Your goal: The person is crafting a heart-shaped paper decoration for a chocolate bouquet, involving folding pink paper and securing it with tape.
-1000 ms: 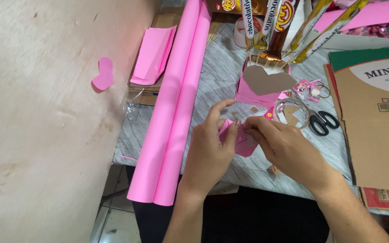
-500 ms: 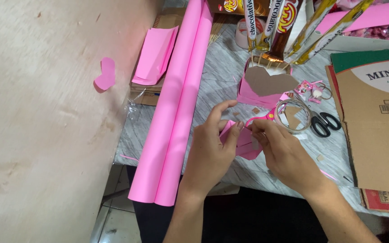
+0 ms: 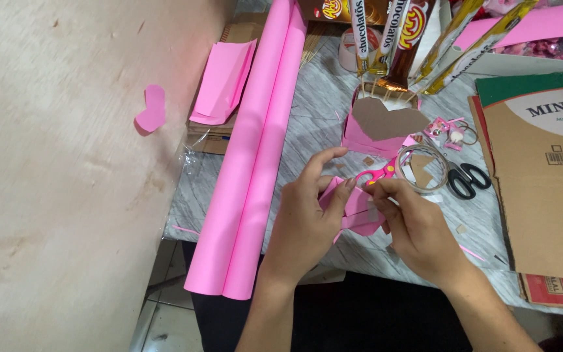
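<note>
The left hand (image 3: 304,218) and the right hand (image 3: 418,228) both pinch one small pink paper piece (image 3: 356,212) right between them, above the near edge of the grey table (image 3: 320,111). Both hands touch it, so neither is nearer. Pink scissors (image 3: 379,173) lie just behind the fingers. The long pink roll (image 3: 255,163) lies to the left, pointing away from the person
</note>
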